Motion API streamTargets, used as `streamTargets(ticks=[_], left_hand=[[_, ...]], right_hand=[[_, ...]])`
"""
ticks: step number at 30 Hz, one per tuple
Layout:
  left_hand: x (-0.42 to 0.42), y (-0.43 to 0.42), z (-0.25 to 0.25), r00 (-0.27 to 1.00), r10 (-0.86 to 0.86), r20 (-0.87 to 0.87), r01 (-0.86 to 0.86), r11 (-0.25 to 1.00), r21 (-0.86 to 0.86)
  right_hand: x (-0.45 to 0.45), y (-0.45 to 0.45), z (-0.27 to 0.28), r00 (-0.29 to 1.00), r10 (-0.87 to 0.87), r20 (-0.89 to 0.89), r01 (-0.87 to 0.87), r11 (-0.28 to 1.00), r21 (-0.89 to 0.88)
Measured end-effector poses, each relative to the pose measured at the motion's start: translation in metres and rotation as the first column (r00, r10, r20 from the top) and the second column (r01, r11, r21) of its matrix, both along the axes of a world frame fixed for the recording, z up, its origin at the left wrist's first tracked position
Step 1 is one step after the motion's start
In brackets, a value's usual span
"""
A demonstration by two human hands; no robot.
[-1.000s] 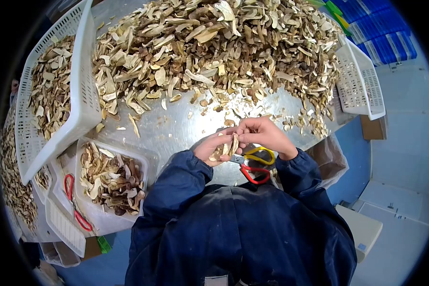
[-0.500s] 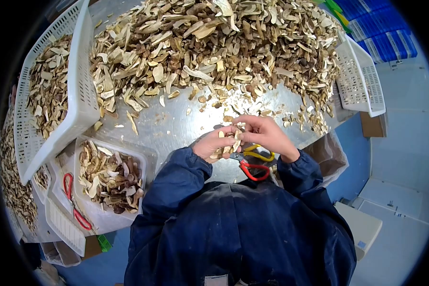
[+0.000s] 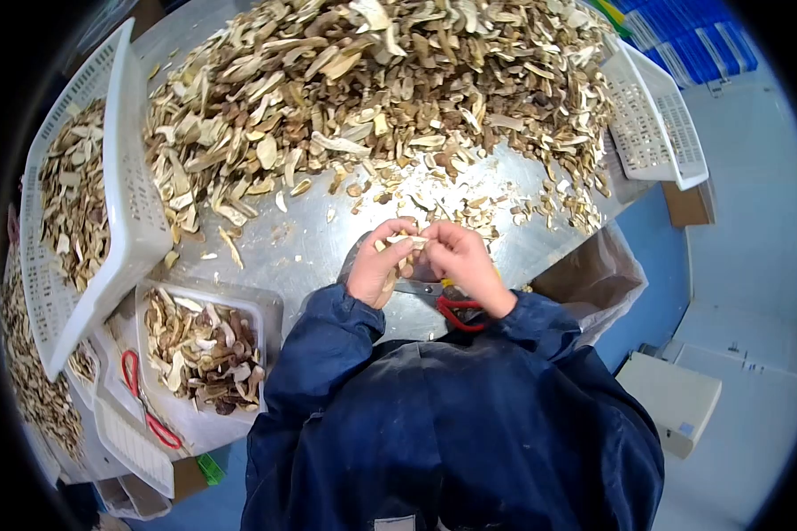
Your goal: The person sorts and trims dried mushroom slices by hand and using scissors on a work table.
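My left hand (image 3: 379, 264) is closed around several pale dried slices (image 3: 390, 276), near the middle of the metal table. Against it, my right hand (image 3: 462, 258) pinches a light slice (image 3: 407, 242) between the two hands. Scissors with a red handle (image 3: 456, 315) lie just below my right hand, their yellow handle mostly hidden by it. Beyond both hands rises a large heap of brown and cream dried slices (image 3: 372, 97), with small crumbs at its near edge.
A white basket of slices (image 3: 119, 212) stands at left, near a clear tray of slices (image 3: 271, 311) and red-handled scissors (image 3: 132, 373). At right are a white basket (image 3: 673, 124), a lined bin (image 3: 624, 283) and blue crates (image 3: 691, 40).
The view has shifted a little. Both hands have moved slightly up and left relative to the scissors, and my right hand now covers most of the yellow handle.
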State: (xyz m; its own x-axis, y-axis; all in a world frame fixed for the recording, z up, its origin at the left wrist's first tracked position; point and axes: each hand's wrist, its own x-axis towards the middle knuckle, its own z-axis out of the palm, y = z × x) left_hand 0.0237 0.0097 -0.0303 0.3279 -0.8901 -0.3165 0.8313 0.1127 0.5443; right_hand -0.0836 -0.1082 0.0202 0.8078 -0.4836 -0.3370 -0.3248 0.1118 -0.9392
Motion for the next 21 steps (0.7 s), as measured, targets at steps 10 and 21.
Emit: streamTargets(ticks=[10, 21], left_hand=[[0.003, 0.002, -0.015, 0.863, 0.011, -0.506, -0.105, 0.982, -0.158], [-0.009, 0.003, -0.019, 0.714, -0.148, -0.684, -0.216, 0.883, -0.417]], right_hand=[[-0.008, -0.033, 0.012, 0.986, -0.144, -0.087, 0.15, 0.987, 0.065], [-0.02, -0.109, -0.017, 0.938, 0.001, -0.346, -0.304, 0.478, -0.824]])
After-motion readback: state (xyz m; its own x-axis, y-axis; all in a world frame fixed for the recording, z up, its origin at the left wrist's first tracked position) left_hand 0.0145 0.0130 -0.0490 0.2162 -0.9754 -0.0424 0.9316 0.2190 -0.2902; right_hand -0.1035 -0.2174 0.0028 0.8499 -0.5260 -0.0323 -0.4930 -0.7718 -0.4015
